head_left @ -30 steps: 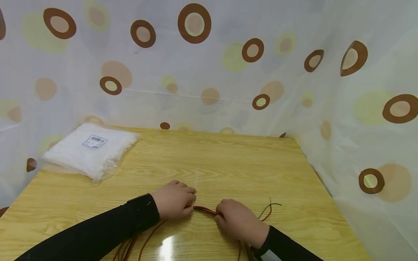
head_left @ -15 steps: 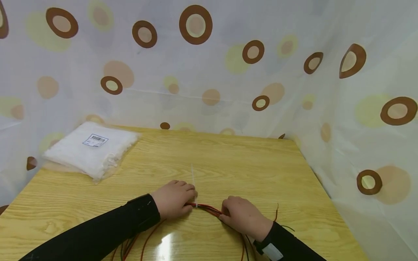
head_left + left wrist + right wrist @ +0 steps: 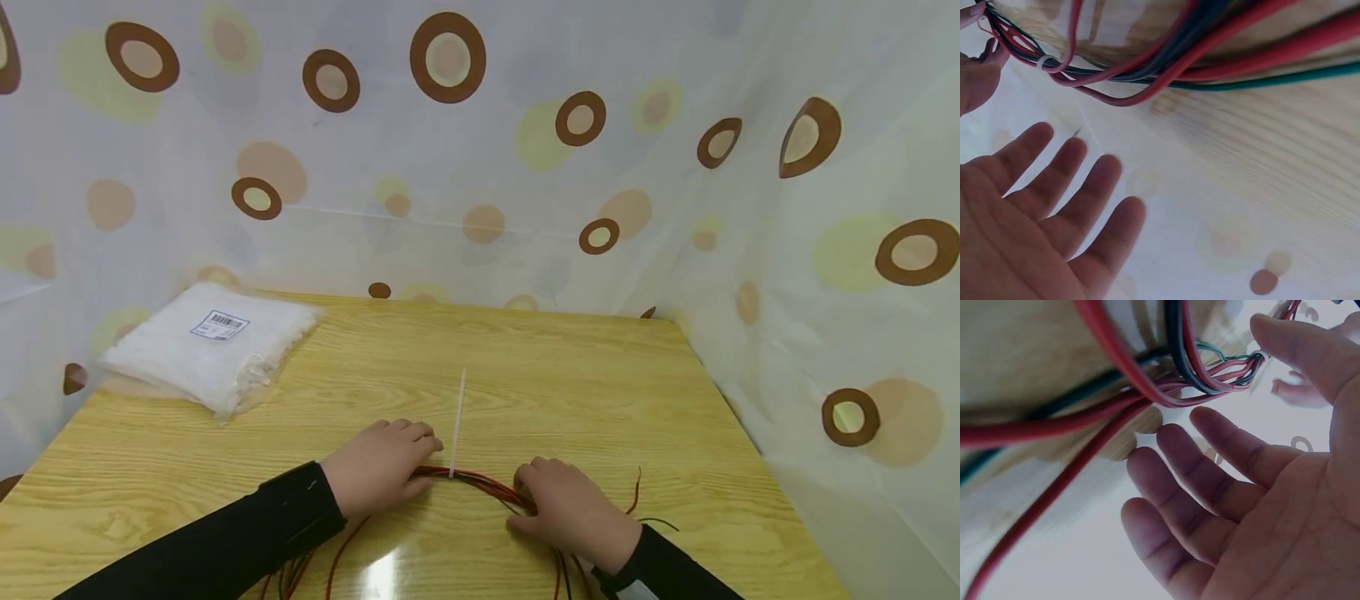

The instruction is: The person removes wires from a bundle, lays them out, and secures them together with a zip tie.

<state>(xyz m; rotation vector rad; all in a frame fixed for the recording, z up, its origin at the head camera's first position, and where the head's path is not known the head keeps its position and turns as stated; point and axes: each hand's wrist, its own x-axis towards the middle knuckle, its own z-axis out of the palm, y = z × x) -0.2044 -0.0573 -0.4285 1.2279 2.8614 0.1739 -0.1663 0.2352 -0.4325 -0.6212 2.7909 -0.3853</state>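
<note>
A bundle of red, black and green wires runs between the two hands over the wooden table. Around its middle sits a white zip tie, its tail pointing away from the body. My left hand is at the left part of the bundle; in the left wrist view its fingers are spread and extended, apart from the wires. At the right part is my right hand, whose fingers lie loosely extended beside the wires in the right wrist view, not wrapped around them.
A clear plastic bag of white items with a barcode label lies at the table's back left. Loose wire ends stick out past the right hand. A patterned sheet hangs behind and beside the wooden table.
My left hand has drawn left and the fingers have come away from the zip tie, so its whole tail shows. My right hand has shifted slightly right along the wires.
</note>
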